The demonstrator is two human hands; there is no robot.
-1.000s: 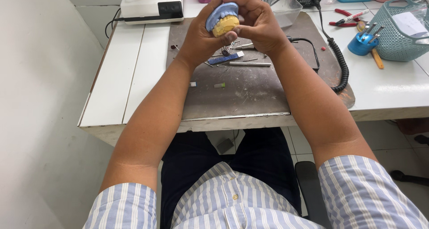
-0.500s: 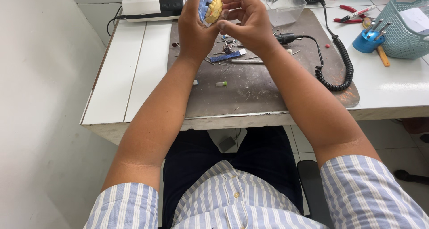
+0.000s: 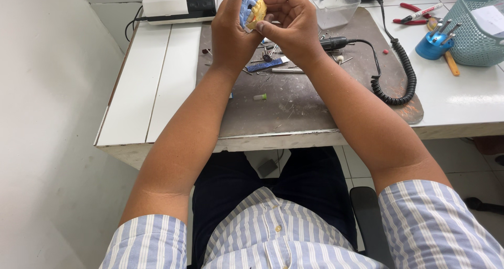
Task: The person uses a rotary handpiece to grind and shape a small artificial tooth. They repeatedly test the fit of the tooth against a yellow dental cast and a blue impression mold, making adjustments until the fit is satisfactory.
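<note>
Your left hand (image 3: 231,30) and right hand (image 3: 291,22) hold a yellow dental cast (image 3: 257,12) with a blue base, fingers closed around it. It is raised above the far side of the counter (image 3: 157,90), over the grey mat (image 3: 304,101).

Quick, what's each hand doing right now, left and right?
Left hand: closed around the blue and yellow dental model.
Right hand: fingers pinching the same model from the other side.
</note>
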